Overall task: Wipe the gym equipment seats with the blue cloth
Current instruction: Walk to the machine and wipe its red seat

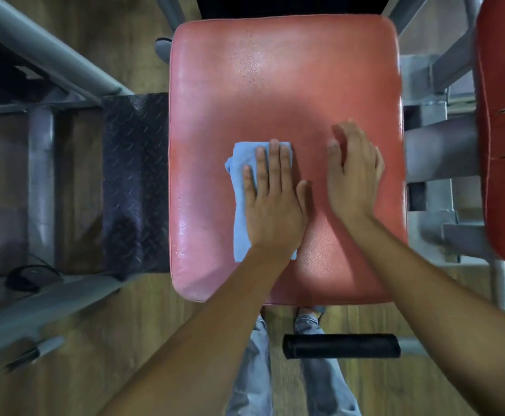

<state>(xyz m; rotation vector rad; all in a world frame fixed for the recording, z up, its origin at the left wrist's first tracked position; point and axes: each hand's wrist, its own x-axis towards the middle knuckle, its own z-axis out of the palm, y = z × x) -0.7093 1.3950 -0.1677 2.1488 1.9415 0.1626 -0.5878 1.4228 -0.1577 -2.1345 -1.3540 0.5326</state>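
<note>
Cloth [239,211] is being pressed flat onto the seat [275,70] under the left hand [272,205]. Its fingers [273,163] are lying straight and close together, gripping nothing, with the thumb out to the side. Folded cloth is showing just past the fingertips, outside the little finger and back under the wrist.

Right hand [353,178] is being rested on bare vinyl just beside the left thumb. Its fingers are loosely bent and holding nothing. It is probably being used as a brace.

Sheen is being noted well ahead of the fingertips, and along the seat's border outside the little finger. It is judged to be moisture, though glare cannot be ruled out.

Step judged: a wiping pass at mid-seat. For a good pass:
- Pressure is best being spread through the whole palm, so the cloth is being carried along, not slid over.
- Strokes are best being overlapped and run out to the piping.
- The patch under the right hand is being missed unless that hand is lifted.
- The bunched corner beyond the little finger is worth flattening.

A second seat [503,115] is lying well out past the right fingers. Whether it is clean cannot be told.
</note>
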